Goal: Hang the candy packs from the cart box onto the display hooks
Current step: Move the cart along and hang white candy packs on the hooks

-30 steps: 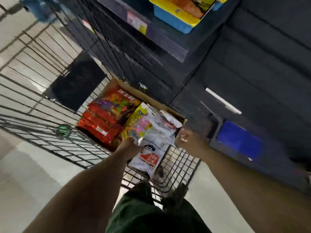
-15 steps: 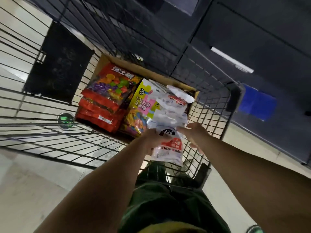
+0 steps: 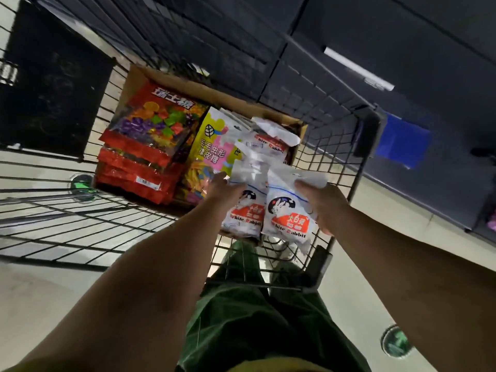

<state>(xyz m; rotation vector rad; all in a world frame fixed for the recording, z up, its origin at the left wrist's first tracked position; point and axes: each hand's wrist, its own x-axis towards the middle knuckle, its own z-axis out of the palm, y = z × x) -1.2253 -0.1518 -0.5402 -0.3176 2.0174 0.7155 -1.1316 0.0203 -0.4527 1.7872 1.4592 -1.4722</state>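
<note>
White plastic candy packs printed with a rabbit and red lettering are lifted out at the near end of the cardboard box (image 3: 139,76), one in each hand. The left hand (image 3: 225,187) grips the left white pack (image 3: 245,213) near its top edge, fingers curled around the plastic. The right hand (image 3: 322,202) holds the right white pack (image 3: 288,221) from its right side, thumb on top near the header and fingers wrapped behind it. The two packs hang side by side, touching or almost touching, just above the near rim of the box.

Further into the box, behind the held packs, lie more white packs (image 3: 268,142) of the same kind, loosely piled against the box's right wall. Left of these, in the middle of the box, stands a yellow and pink pack (image 3: 208,146) of gummy candy. Against the box's left side sits a stack of red packs (image 3: 150,135) showing coloured sweets.

The box rests inside a black wire cart (image 3: 335,146), at its right end. Beyond the box rises dark shelving (image 3: 375,36) with a white label strip. Below the box, nearer the camera, green trousers (image 3: 255,318) show between the forearms, over a pale floor (image 3: 40,304).
</note>
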